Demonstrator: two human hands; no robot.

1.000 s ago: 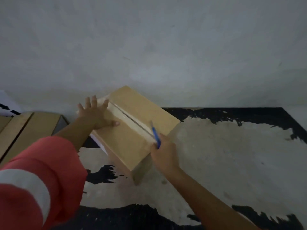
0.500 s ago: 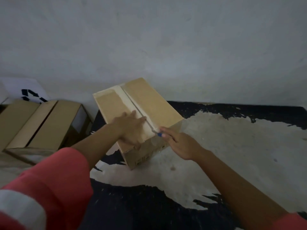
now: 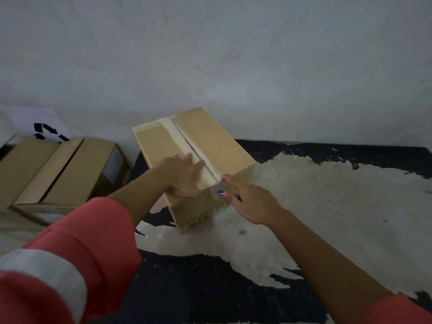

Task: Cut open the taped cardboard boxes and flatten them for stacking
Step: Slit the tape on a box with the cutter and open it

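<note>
Cardboard box (image 3: 210, 141), its taped seam (image 3: 181, 139) running lengthwise, stands on the patchy black-and-pale floor (image 3: 327, 195) near the floor's far edge, at the wall (image 3: 233, 66). The left hand (image 3: 182, 176) lies flat on the lid by the box's near edge, fingers straight. The right hand (image 3: 250, 202) grips a blue cutter (image 3: 220, 192) against the near end face, forefinger stretched to the seam's end. More boxes (image 3: 70, 169) crowd the left; bare floor lies right.

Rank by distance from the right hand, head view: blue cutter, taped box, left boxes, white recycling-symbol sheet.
1. blue cutter, in grip of right hand.
2. taped box, at its forefinger, ahead.
3. left boxes, far left.
4. white sheet, behind them.
</note>
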